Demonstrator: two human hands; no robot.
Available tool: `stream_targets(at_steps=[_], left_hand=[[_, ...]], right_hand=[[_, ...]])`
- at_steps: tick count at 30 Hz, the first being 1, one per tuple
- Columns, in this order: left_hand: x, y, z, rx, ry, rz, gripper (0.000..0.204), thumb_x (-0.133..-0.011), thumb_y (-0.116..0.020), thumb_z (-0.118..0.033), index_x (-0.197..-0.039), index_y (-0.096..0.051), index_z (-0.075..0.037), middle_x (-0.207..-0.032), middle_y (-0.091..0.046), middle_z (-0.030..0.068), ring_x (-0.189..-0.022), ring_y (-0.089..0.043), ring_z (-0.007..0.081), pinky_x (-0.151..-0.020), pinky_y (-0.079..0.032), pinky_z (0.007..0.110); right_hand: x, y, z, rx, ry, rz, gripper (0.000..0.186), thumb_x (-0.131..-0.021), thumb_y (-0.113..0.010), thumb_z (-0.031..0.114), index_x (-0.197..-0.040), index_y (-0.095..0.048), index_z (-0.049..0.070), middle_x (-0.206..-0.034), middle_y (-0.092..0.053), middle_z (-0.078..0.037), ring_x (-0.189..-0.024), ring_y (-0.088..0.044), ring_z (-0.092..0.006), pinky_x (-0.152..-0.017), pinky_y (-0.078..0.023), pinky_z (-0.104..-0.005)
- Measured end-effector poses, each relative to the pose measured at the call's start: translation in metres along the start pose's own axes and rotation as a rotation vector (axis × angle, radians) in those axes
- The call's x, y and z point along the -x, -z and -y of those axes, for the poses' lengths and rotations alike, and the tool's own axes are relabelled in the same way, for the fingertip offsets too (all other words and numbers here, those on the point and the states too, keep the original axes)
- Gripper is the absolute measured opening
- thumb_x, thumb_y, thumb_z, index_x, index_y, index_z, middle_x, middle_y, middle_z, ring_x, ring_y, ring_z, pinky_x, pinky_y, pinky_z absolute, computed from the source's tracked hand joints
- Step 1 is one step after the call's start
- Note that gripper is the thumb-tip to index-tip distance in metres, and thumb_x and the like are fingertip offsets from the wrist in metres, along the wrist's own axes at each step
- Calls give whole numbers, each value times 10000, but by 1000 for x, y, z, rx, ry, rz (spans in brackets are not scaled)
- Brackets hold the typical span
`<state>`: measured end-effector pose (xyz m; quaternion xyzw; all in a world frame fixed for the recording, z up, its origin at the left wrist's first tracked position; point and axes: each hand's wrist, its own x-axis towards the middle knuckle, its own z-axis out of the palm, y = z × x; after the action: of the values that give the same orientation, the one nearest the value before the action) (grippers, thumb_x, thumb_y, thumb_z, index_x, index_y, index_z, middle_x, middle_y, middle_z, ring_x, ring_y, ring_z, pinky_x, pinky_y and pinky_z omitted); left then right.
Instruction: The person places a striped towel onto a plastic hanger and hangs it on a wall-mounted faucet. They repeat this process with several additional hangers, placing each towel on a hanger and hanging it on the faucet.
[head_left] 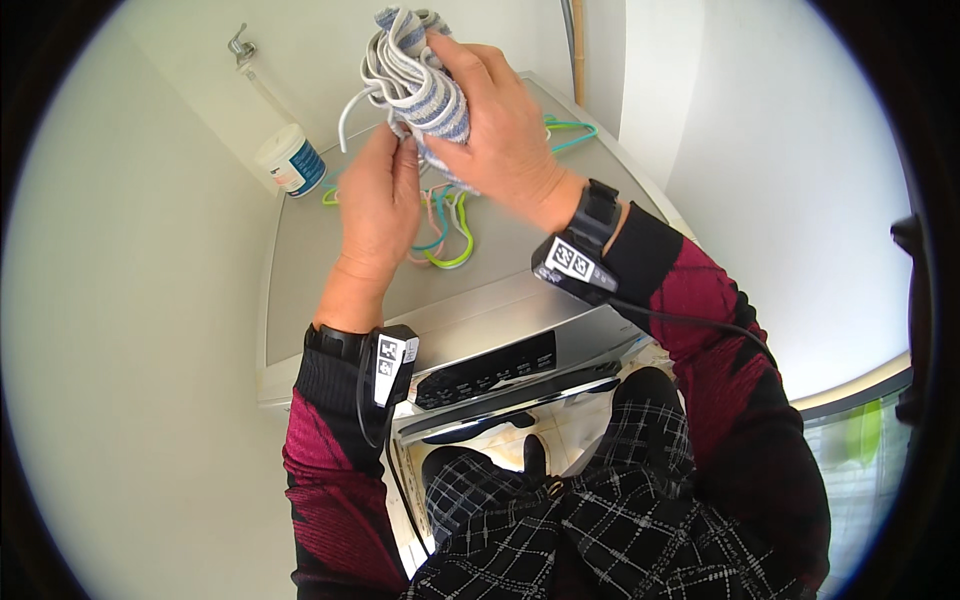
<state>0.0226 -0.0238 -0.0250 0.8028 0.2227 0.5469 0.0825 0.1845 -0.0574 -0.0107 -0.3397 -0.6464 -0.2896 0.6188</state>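
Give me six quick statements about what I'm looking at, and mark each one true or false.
1. The right hand grips a striped cloth. True.
2. A white tub with a blue label stands left of the colored hangers. True.
3. The hangers are hooked on the wall. False: they lie on the grey appliance top.
4. The cloth is plain red. False: it has blue-grey and white stripes.
5. A metal tap shows at the upper left of the view. True.
6. Both wrists are bare. False: each has a black strap around it.
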Motion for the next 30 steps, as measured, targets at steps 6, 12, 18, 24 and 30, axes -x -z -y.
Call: stream_targets(at_steps=[6, 12, 18, 24, 30], left_hand=[[0, 10, -1, -131, 27, -3, 181, -1048, -587, -187, -1013, -641, -18, -730, -588, 144, -609, -510, 250, -583, -429, 350], [-11, 25, -7, 227, 123, -266, 203, -1060, -572, -178, -1060, -691, -14, -707, -522, -38, -656, -412, 53, -584, -361, 256], [-8, 20, -23, 503, 183, -238, 188, -1062, -545, -152, -1076, -662, -5, -699, -503, -49, -639, -388, 26, -572, -315, 214], [-8, 20, -28, 641, 222, -304, 160, -1061, -520, -125, -1065, -625, -3, -650, -475, -39, -572, -374, 33, -505, -293, 225], [-13, 42, -20, 827, 274, -534, 181, -1063, -493, -137, -1067, -596, 12, -640, -474, -16, -517, -343, 45, -450, -252, 233]], right_hand=[[0, 3, -70, 409, -247, 138, 675, -780, -795, 155, -1406, -544, 164, -1253, -596, -153, -1093, -623, -381, -897, -547, -448], [-2, 20, -121, -10, -827, -88, 506, -844, -764, 237, -1264, -606, 3, -1112, -683, -206, -964, -704, -349, -828, -581, -423], [-16, 12, -56, -1482, -1075, -86, 304, -921, -727, 242, -1103, -685, 2, -1008, -726, -85, -902, -709, -206, -794, -586, -371], [-4, -4, 8, -1358, -1055, 161, 304, -881, -759, 183, -1143, -682, 49, -1019, -714, -34, -928, -686, -159, -833, -571, -342], [10, -12, 39, -1363, -1001, 330, 315, -867, -745, 130, -1159, -666, 44, -1036, -711, -33, -936, -679, -139, -847, -571, -329]])
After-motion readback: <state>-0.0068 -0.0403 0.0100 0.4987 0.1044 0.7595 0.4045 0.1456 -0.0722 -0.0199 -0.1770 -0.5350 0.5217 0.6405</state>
